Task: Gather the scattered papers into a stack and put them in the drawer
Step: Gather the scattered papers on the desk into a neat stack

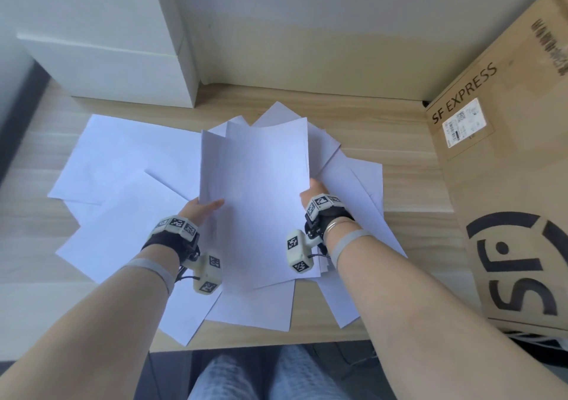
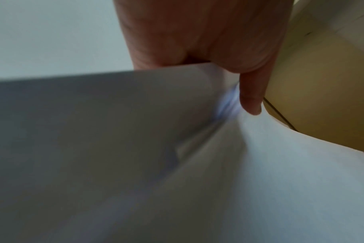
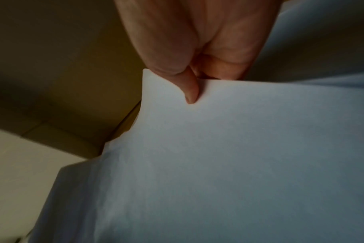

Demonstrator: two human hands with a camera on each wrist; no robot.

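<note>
Counter (image 1: 408, 141) of pale wood carries a cardboard box (image 1: 507, 184) at right and scattered papers (image 1: 123, 160). Above them a held stack (image 1: 255, 190) is pinched by left hand (image 1: 204, 207) and right hand (image 1: 313, 192), fingers clamped on its side edges.

The head view is bright and evenly lit by soft daylight, with only faint shadows under the papers (image 1: 255, 184) on the table (image 1: 399, 160). Straight lines bow toward the edges, and the cardboard box (image 1: 507, 184) at the right leans and stretches. Detail is slightly soft overall. Both wrist views are dimmer and blurred: the left one smears the paper's fold beside the thumb (image 2: 251, 98), with its left half in grey shadow; the right one is darkest at far left.
</note>
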